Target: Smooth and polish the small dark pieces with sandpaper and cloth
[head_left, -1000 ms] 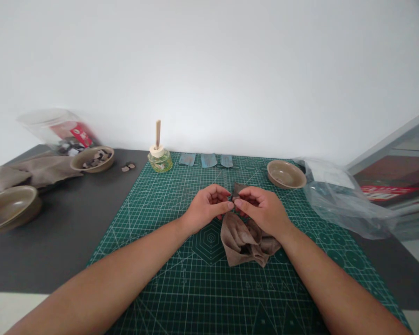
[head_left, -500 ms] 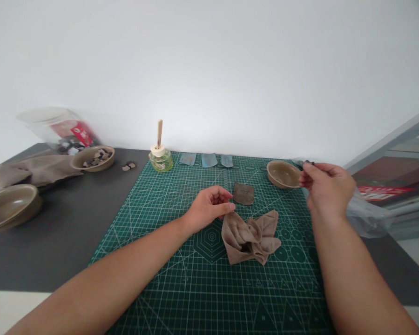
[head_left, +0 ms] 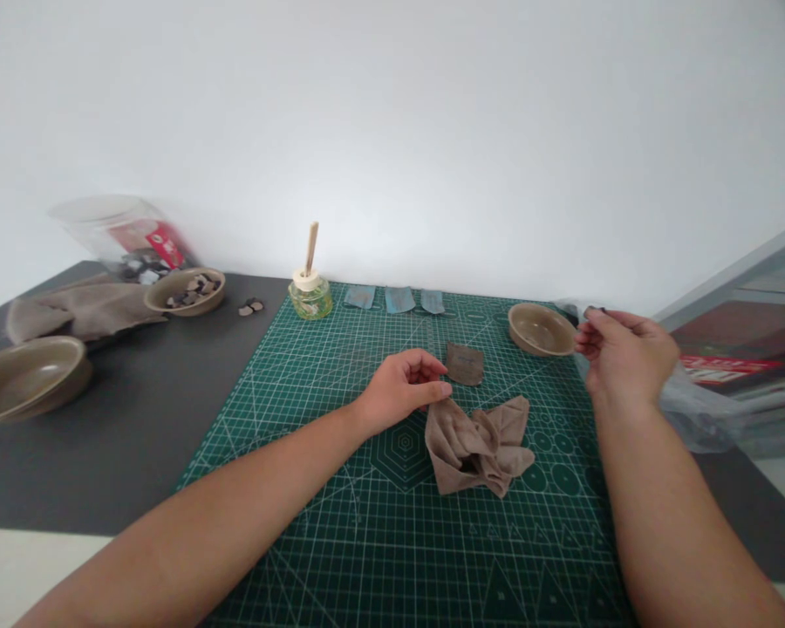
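My left hand (head_left: 409, 384) is closed in a pinch at the upper left corner of a crumpled brown cloth (head_left: 481, 440), which sits bunched up on the green cutting mat (head_left: 314, 392). Just beyond the cloth lies a small brown fabric square (head_left: 464, 364) with faint marks on it. My right hand (head_left: 631, 349) is raised at the right, its fingertips pinched on a small dark piece (head_left: 592, 310) whose kind I cannot make out. Beside those fingers stands a brown bowl (head_left: 542, 331). Behind the right hand and wrist lies a clear plastic bag (head_left: 699, 406), partly hidden.
Several blue pieces (head_left: 400, 300) lie along the mat's back edge near a reed diffuser (head_left: 310, 292). At left are a bowl of small chips (head_left: 187, 290), loose chips (head_left: 250, 307), another bowl (head_left: 30, 379), brown fabric (head_left: 88, 310) and a clear container (head_left: 114, 235). A white wall rises behind.
The whole view has shifted slightly, so things appear a little farther right. Both hands keep nearly the same pose, the left at the cloth and the right beside the bowl.
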A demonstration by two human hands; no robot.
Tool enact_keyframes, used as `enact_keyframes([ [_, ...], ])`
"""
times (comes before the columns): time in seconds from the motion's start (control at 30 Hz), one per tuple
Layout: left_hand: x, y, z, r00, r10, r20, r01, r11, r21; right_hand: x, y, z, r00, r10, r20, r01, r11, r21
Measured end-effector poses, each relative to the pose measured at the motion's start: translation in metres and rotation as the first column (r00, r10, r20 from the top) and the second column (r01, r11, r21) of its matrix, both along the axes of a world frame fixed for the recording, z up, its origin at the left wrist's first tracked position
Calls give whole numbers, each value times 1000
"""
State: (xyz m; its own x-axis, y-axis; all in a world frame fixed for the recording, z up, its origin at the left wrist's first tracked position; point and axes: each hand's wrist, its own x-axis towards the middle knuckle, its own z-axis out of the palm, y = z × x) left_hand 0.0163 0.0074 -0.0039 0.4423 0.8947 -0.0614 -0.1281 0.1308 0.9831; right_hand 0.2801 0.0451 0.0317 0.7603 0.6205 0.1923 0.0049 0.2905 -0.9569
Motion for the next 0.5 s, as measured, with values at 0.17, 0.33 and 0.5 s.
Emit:
enact_keyframes([
  [0.17,0,0,-1,1000,3,2,-3,1000,0,-1,0,2,1000,-3,-29,4,1000,30],
  [0.33,1,0,0,1000,4,-6,-4,1000,-11,-1,0,2,1000,1,-23,0,1000,26],
  [0.5,1,0,0,1000,1,-3,-1,1000,-5,-2,-3,2,1000,-2,-6,2,999,38],
])
